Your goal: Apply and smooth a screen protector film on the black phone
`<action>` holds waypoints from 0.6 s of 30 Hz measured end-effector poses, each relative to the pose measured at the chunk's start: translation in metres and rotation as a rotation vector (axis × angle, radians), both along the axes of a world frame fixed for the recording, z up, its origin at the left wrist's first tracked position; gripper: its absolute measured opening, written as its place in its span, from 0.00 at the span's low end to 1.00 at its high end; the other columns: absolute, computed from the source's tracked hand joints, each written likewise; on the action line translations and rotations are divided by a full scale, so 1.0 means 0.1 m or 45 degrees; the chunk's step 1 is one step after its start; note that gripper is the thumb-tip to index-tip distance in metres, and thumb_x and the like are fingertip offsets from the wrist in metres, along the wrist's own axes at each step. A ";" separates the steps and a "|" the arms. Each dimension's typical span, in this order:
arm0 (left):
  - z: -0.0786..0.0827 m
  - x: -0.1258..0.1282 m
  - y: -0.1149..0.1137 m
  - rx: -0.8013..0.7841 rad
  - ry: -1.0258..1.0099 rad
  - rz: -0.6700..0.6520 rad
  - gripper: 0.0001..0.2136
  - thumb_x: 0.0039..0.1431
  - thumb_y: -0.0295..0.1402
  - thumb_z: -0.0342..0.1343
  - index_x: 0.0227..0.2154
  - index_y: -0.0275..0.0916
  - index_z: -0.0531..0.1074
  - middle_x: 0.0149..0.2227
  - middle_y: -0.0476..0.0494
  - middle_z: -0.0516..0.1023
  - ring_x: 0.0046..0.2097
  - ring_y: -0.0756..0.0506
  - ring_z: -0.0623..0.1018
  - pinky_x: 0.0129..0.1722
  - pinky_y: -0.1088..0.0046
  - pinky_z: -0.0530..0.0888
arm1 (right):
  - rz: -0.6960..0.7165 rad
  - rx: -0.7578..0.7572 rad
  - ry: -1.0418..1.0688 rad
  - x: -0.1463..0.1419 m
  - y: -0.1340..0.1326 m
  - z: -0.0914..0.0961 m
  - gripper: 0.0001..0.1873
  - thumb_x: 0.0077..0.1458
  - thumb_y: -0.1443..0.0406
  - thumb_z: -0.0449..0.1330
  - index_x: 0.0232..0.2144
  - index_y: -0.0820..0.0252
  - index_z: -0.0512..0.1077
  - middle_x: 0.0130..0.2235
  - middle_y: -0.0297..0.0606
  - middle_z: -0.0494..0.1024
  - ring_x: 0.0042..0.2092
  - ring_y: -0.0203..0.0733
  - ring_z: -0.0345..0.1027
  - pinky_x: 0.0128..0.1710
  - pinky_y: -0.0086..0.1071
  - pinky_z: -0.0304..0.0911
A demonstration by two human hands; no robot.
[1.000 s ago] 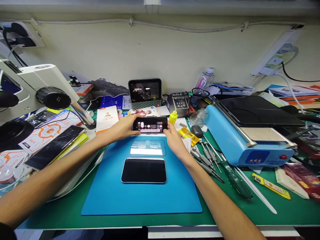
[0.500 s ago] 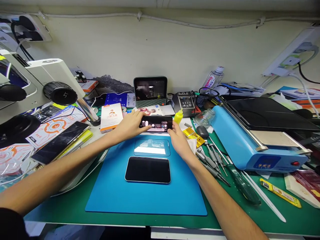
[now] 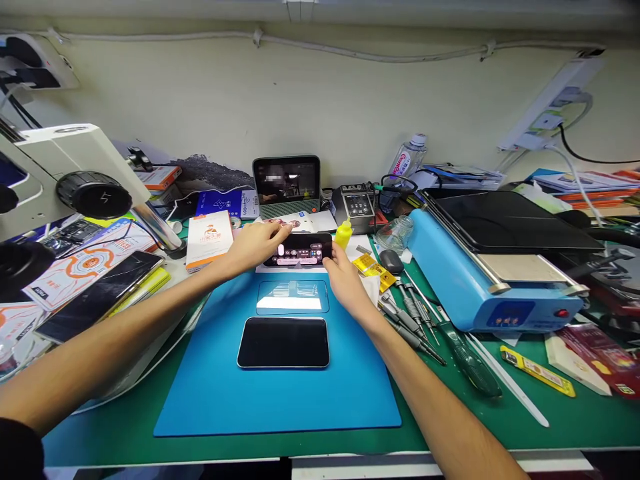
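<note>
A lit phone lies on its side at the far edge of the blue mat. My left hand grips its left end, fingers reaching over the top edge. My right hand pinches its right end. Nearer me on the mat lie a clear screen protector and a dark phone, both untouched.
A small yellow bottle stands by my right hand. Screwdrivers and tweezers lie right of the mat, beside a blue heating machine. A microscope and a dark phone sit left. A small screen stands at the back.
Both hands stay on the lit phone. My left fingers have shifted a little further over its top edge. The view swung right, then back left.
</note>
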State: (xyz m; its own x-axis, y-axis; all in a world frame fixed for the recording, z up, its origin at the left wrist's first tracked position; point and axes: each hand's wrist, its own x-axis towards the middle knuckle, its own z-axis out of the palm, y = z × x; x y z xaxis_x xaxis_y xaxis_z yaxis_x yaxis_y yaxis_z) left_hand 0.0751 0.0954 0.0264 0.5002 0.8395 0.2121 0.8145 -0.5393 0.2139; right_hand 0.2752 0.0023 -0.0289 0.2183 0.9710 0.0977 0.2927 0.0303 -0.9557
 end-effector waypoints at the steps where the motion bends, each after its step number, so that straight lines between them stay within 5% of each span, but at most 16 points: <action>1: 0.00 0.02 0.01 0.004 0.009 -0.004 0.31 0.75 0.53 0.32 0.33 0.41 0.76 0.38 0.40 0.84 0.42 0.37 0.81 0.46 0.60 0.70 | 0.000 0.000 -0.001 0.00 0.00 0.00 0.27 0.61 0.64 0.54 0.61 0.51 0.70 0.61 0.38 0.76 0.64 0.50 0.67 0.68 0.49 0.57; 5: -0.05 0.10 0.02 0.064 0.057 -0.016 0.31 0.73 0.53 0.36 0.30 0.39 0.78 0.38 0.34 0.84 0.46 0.31 0.81 0.51 0.52 0.69 | 0.001 -0.001 -0.005 0.00 0.00 -0.01 0.27 0.61 0.64 0.53 0.63 0.53 0.68 0.63 0.40 0.75 0.64 0.50 0.66 0.69 0.49 0.56; 8: -0.09 0.07 -0.01 0.085 0.091 -0.052 0.26 0.69 0.55 0.47 0.42 0.37 0.80 0.48 0.29 0.82 0.53 0.26 0.77 0.54 0.49 0.68 | -0.001 -0.004 -0.004 0.01 0.00 -0.03 0.28 0.62 0.64 0.53 0.63 0.53 0.67 0.63 0.40 0.74 0.65 0.50 0.65 0.69 0.49 0.55; 11: -0.04 -0.07 -0.07 0.082 0.102 -0.104 0.34 0.59 0.57 0.59 0.59 0.37 0.72 0.59 0.29 0.76 0.59 0.24 0.73 0.56 0.47 0.68 | -0.002 -0.007 -0.005 0.00 -0.01 -0.02 0.28 0.61 0.64 0.53 0.63 0.52 0.67 0.63 0.40 0.74 0.65 0.49 0.65 0.69 0.48 0.56; 14: 0.05 -0.25 -0.14 0.141 0.038 -0.095 0.39 0.62 0.58 0.55 0.69 0.39 0.60 0.65 0.30 0.70 0.65 0.25 0.68 0.61 0.46 0.65 | 0.005 -0.007 -0.003 -0.01 -0.03 0.00 0.28 0.61 0.65 0.52 0.64 0.53 0.67 0.63 0.41 0.74 0.65 0.49 0.66 0.68 0.47 0.57; 18: 0.07 -0.44 -0.31 0.230 -0.039 -0.112 0.27 0.71 0.52 0.44 0.64 0.44 0.65 0.62 0.34 0.72 0.64 0.28 0.69 0.62 0.44 0.65 | 0.030 0.013 0.001 -0.01 -0.06 0.01 0.28 0.61 0.65 0.52 0.64 0.54 0.67 0.64 0.42 0.73 0.66 0.49 0.65 0.68 0.47 0.56</action>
